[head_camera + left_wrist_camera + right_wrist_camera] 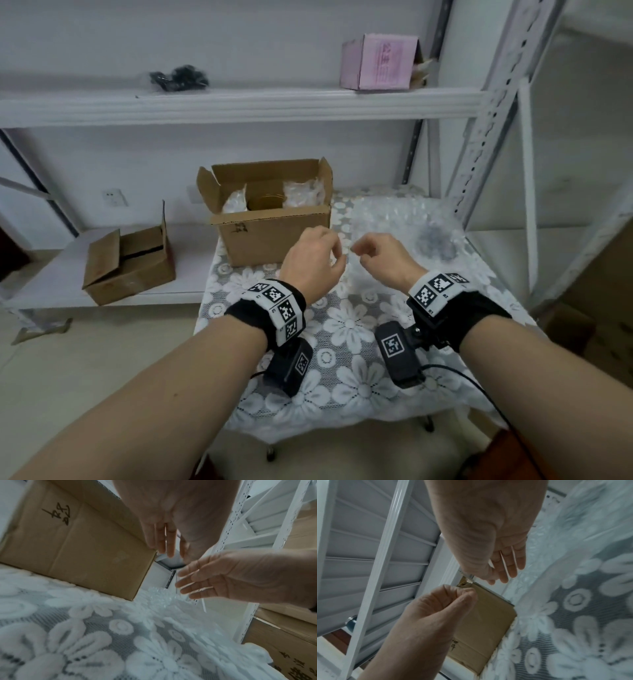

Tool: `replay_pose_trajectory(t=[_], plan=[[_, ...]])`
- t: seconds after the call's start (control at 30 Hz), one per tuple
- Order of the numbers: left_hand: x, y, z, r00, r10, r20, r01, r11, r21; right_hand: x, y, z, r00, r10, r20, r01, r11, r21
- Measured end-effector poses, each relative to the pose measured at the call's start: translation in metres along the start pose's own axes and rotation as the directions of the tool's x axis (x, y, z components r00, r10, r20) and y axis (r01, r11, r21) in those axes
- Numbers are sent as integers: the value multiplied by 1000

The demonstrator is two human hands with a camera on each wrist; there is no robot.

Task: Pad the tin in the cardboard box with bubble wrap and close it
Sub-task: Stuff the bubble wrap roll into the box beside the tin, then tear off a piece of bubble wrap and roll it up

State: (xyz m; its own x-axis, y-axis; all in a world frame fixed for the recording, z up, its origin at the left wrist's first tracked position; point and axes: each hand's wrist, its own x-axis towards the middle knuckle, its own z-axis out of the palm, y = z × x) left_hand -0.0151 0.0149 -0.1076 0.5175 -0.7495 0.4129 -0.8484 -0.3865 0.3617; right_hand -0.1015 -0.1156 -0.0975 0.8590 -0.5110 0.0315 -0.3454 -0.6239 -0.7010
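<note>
The open cardboard box (274,236) stands at the back left of the table, flaps up. Inside it sits the round tin (265,202), with crumpled bubble wrap (303,193) on its right and more on its left. A loose bubble wrap sheet (394,219) lies on the table right of the box. My left hand (337,255) hovers in front of the box's right corner, fingers loosely curled and holding nothing. My right hand (363,251) hovers close beside it, also empty. In the wrist views the left hand (168,545) and right hand (505,568) hang above the cloth near the box (77,547).
The small table (342,342) has a lace flower cloth. A second cardboard box (130,267) sits on a low shelf at the left. On the upper shelf are a pink box (380,61) and dark items (180,77). White shelf uprights (479,137) rise at the right.
</note>
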Motion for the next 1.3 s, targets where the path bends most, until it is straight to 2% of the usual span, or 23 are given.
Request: replay_pose_trajectory(t=[0.1, 0.23, 0.3, 0.37, 0.47, 0.6, 0.67, 0.77, 0.9, 0.97, 1.17, 1.3], plan=[[-5, 9, 10, 972, -119, 200, 123, 992, -8, -10, 22, -1, 980, 144, 134, -119, 976, -182], [-12, 15, 21, 916, -194, 351, 184, 981, 63, -22, 41, -2, 924, 274, 267, -164, 914, -370], [-15, 16, 26, 886, -211, 412, 213, 976, 42, -24, 53, 2, 921, 314, 232, -175, 863, -475], [-17, 17, 29, 863, -226, 451, 233, 972, 42, -24, 65, 6, 941, 313, 124, -197, 811, -551], [-17, 21, 28, 856, -228, 463, 238, 970, 37, -25, 77, 7, 968, 251, 8, -197, 777, -598], [-18, 24, 28, 871, -191, 453, 199, 980, 32, -25, 79, 2, 984, 178, 4, -131, 740, -659], [-18, 25, 29, 887, -154, 436, 159, 987, 25, -26, 75, 2, 993, 114, 15, -81, 787, -612], [-18, 27, 30, 902, -75, 425, 84, 996, -2, -27, 65, 7, 996, 30, 87, 11, 901, -433], [-19, 27, 34, 926, -80, 368, 83, 997, 9, -30, 50, 18, 976, -27, 217, 86, 960, -267], [-20, 23, 33, 924, -138, 357, 127, 990, 53, -34, 47, 19, 970, -24, 242, 87, 963, -255], [-24, 5, 28, 876, -262, 405, 249, 965, 84, -37, 45, 13, 945, 80, 318, 40, 935, -352], [-25, 1, 26, 844, -317, 433, 299, 948, 111, -33, 51, 5, 938, 172, 300, -34, 910, -413]])
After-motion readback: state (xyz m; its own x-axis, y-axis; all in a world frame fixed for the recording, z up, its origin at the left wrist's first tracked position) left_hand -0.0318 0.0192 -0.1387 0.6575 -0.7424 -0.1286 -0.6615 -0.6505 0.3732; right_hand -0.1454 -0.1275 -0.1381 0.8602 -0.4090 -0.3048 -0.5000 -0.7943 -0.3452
